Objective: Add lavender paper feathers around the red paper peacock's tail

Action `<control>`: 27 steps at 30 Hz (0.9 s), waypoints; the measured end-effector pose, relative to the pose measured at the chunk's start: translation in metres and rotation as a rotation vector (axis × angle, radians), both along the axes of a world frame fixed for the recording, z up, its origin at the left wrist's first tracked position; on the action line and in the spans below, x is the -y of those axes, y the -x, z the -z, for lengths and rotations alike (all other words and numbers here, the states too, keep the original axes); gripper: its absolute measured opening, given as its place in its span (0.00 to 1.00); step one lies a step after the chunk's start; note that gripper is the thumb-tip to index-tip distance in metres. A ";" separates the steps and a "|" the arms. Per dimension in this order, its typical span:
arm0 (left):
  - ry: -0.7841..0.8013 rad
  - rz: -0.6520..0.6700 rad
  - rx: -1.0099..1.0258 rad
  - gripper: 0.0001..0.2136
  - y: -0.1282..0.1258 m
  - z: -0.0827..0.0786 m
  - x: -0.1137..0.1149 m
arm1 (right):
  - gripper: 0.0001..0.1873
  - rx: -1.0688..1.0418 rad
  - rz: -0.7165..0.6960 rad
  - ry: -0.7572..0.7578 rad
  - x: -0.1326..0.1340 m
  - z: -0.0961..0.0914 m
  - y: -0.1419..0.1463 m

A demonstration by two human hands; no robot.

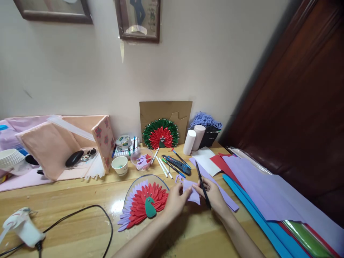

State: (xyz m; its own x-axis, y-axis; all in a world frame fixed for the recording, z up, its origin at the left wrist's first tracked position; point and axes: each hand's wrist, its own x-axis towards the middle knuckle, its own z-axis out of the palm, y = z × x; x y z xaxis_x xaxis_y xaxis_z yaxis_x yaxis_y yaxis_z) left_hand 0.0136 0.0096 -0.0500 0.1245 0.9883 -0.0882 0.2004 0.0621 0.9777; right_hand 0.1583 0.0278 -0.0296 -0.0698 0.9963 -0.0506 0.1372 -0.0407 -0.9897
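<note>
My left hand [176, 200] pinches a small piece of light purple craft sheet [191, 193] above the table, beside the peacock picture. My right hand [212, 195] is closed round a slim black pointed tool [202, 184], tilted with its tip up and away; its exact kind is unclear. The right fingertips also touch the purple piece. To the left lies the peacock [150, 208], with a green body, red feathers and an outer purple row along its left side, on a clear round base. My left forearm lies close to its right edge.
Markers [164, 167] and a box cutter [177, 165] lie behind my hands. A clear bowl [141, 159] holds cut pieces beside a paper cup [119, 166]. Coloured sheets [258, 186] cover the right side. At left stands a hot glue gun [24, 225] with a trailing cord [80, 207].
</note>
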 end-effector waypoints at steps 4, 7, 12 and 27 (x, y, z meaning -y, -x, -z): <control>-0.165 -0.048 -0.070 0.16 0.004 -0.005 0.001 | 0.26 -0.046 -0.003 -0.004 0.006 0.001 0.010; -0.247 -0.143 -0.168 0.17 0.014 -0.014 -0.001 | 0.26 -0.191 -0.025 0.061 0.010 0.007 0.017; -0.316 -0.297 -0.243 0.17 0.033 -0.031 -0.009 | 0.29 -0.417 -0.251 0.227 0.026 0.013 0.030; -0.350 -0.159 -0.217 0.19 0.056 -0.039 -0.026 | 0.27 -0.308 -0.299 0.228 0.040 0.018 0.043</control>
State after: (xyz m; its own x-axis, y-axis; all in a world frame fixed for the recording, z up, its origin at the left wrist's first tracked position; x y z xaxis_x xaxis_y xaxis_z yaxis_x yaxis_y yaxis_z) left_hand -0.0423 0.0359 -0.0111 -0.0162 0.9687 0.2477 0.4181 -0.2184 0.8818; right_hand 0.1150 -0.0117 -0.0478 -0.3973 0.8961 -0.1977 -0.1220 -0.2651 -0.9565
